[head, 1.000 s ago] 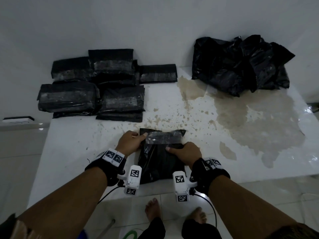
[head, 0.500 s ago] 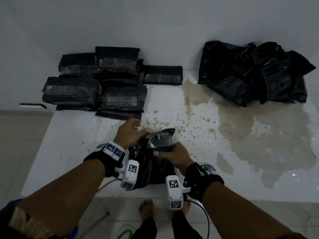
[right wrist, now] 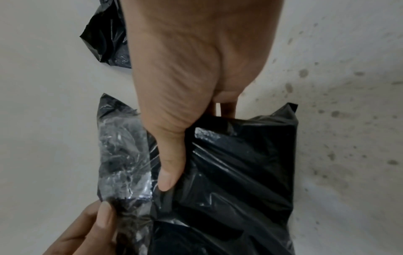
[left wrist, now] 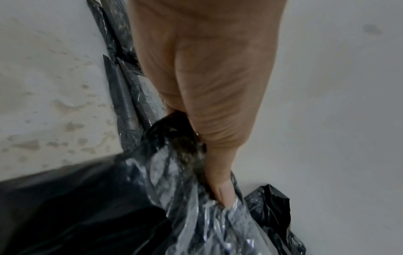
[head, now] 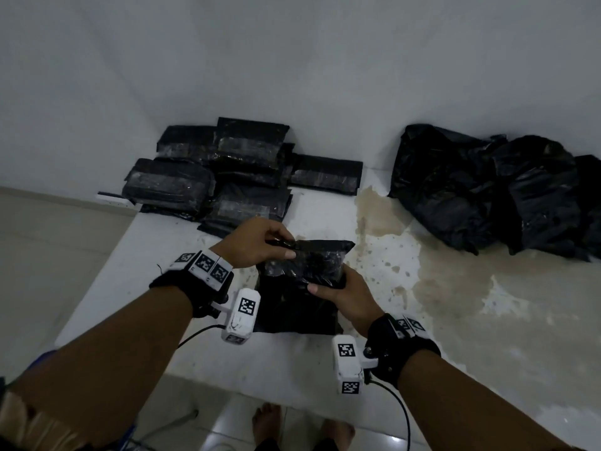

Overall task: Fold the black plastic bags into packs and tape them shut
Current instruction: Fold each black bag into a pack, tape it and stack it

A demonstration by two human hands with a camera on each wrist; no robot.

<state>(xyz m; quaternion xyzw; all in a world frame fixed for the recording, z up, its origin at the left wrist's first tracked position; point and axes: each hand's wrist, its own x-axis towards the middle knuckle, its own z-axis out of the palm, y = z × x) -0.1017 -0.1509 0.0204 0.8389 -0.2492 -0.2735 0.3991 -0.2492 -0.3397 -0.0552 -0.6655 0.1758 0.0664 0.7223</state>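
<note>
Since a moment ago, you have lifted the top of the black bag [head: 302,288] off the table and folded it toward you; before, it lay flat under both hands. Your view has also tipped down, so the piles sit lower in the picture.

Your left hand [head: 257,242] now pinches the far left corner of the bag — thumb on the near side, fingers curled over the top. From the left wrist view you can see the thumb [left wrist: 222,188] pushed into the shiny, crinkly strip of clear tape [left wrist: 196,198] on the black plastic.

Your right hand [head: 348,296] grips the near right edge of the folded part. Its thumb [right wrist: 170,170] lies across the top of the bag, right where the tape strip [right wrist: 124,158] meets the plain black plastic, and the fingers are tucked under (you cannot see them well).

So the bag sits between your two hands, with its top part raised and its lower part on the white table [head: 136,288], close to the near edge.

At the back left, the finished taped packs [head: 227,170] lie stacked in a heap against the wall. At the back right is a loose pile of unfolded black bags [head: 487,193]. A wide brownish stain [head: 455,278] spreads over the table between that pile and your right hand — the bag you hold is just beside its small spots.
</note>
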